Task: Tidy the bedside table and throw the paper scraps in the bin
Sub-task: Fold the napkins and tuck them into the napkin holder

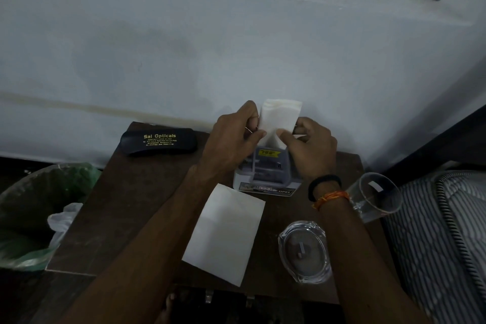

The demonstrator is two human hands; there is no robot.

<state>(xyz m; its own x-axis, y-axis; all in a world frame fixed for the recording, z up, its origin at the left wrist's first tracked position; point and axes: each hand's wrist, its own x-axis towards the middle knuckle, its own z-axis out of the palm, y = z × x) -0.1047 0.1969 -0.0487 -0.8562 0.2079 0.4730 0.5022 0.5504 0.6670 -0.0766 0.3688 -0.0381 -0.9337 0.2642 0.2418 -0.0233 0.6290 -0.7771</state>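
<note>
Both hands hold a stack of white paper napkins (279, 118) upright over a small plastic holder box (265, 176) at the back of the dark wooden bedside table (126, 208). My left hand (231, 139) pinches the stack's left edge; my right hand (310, 144) pinches its lower right corner. A single white paper sheet (223, 234) lies flat in the table's middle, under my left forearm. A bin (29, 213) lined with a green bag stands left of the table, a pale crumpled scrap (63, 221) at its rim.
A black spectacle case (159, 141) lies at the table's back left. A clear glass ashtray (305, 250) sits at the front right, and a clear tumbler (376, 197) stands by the right edge. A striped mattress (441, 231) borders the right. The wall rises just behind the table.
</note>
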